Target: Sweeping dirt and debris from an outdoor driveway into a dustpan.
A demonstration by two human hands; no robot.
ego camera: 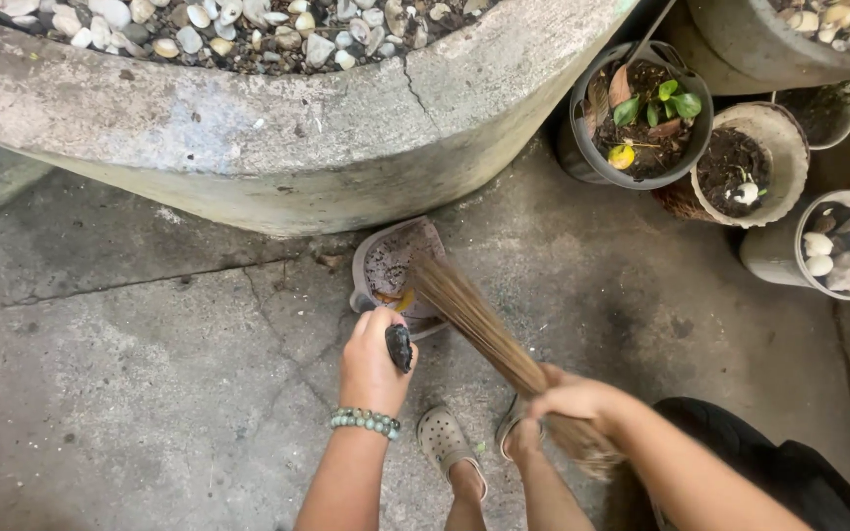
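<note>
My left hand (371, 362), with a bead bracelet on the wrist, grips the dark handle (399, 346) of a grey dustpan (382, 241). The pan rests on the concrete floor against the big planter and holds dirt and a yellow leaf. My right hand (575, 398) clasps the bound end of a stick broom (469, 315). The broom's bristle tips reach into the mouth of the dustpan. My two feet in grey clogs (442, 440) stand below the hands.
A large cracked concrete planter (277, 147) topped with white shells fills the upper left. Small pots stand at the upper right: a dark one with a green plant (582, 108), a pale one with soil (784, 128), one with stones (769, 254). Cracked concrete floor (130, 374) spreads at left.
</note>
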